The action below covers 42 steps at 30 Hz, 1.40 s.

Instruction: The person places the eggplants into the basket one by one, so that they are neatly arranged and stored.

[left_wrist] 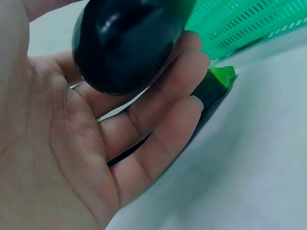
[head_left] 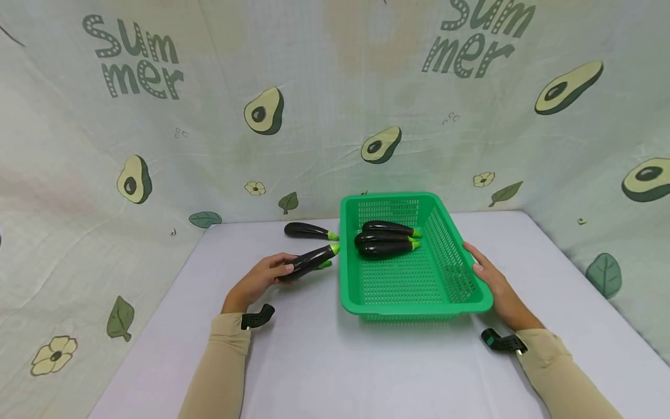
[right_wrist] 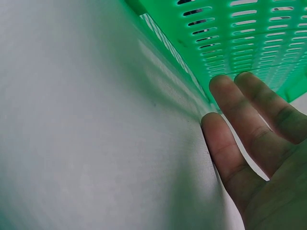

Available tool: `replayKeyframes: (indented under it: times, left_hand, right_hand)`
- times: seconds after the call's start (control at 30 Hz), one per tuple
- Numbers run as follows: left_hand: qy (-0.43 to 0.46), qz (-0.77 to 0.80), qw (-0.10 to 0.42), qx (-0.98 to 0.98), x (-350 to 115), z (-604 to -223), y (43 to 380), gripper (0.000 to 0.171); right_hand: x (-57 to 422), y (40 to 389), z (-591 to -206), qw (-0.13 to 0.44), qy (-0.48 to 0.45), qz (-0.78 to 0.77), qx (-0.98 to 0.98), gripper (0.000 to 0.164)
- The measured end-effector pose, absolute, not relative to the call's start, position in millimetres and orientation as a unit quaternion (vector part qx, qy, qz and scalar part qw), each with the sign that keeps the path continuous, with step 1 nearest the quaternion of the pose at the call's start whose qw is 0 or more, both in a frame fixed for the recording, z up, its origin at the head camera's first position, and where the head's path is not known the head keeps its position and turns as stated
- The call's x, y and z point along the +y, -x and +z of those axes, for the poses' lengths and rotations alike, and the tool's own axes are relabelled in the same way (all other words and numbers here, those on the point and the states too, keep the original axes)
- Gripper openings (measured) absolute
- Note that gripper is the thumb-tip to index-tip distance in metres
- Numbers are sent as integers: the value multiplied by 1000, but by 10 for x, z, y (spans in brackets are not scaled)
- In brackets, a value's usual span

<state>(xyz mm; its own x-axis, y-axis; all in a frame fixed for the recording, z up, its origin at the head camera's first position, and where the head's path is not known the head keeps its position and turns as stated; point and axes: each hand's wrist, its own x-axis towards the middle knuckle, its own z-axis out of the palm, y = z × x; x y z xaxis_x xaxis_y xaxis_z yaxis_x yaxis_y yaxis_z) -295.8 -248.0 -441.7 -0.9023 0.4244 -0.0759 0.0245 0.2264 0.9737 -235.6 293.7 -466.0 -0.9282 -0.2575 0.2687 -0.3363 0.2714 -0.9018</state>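
My left hand [head_left: 262, 279] grips a dark, glossy eggplant [head_left: 311, 262] with thumb and fingers, its green stem end pointing at the basket. Close up in the left wrist view, the rounded end of that eggplant [left_wrist: 127, 45] lies against the curled fingers. Under the hand, partly hidden, another eggplant [left_wrist: 213, 96] lies on the table. Three eggplants [head_left: 387, 249] sit side by side in the green plastic basket [head_left: 413, 310], toward its back left. On the basket's right side rests my right hand [head_left: 494, 285], its fingers [right_wrist: 240, 105] nearly straight against the slotted outer wall.
One more eggplant [head_left: 306, 230] lies at the back of the white-covered table [head_left: 387, 372], left of the basket, its stem close to the basket's wall. A printed cloth [head_left: 314, 157] with avocados and leaves hangs behind the table and along both sides.
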Motion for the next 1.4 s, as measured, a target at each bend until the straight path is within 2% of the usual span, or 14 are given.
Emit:
replayKeyframes:
  times: [0.43,0.57,1.03,1.4]
  left_hand:
    - [-174,637,144,737,-2619,-4389,2904,36]
    - [-183,637,126,738,-2591,-4345,2883,38]
    - [-192,629,75,749,-2248,-4120,2994,49]
    - [-144,640,34,754,-1814,-3940,3112,53]
  right_hand:
    - [2910,2358,-4643,30,-187,574,-797,54]
    - [2892,2380,-4646,29,-189,570,-799,53]
    - [2954,2388,-4647,32,-180,569,-801,54]
    - [2947,2365,-4647,34,-182,574,-798,54]
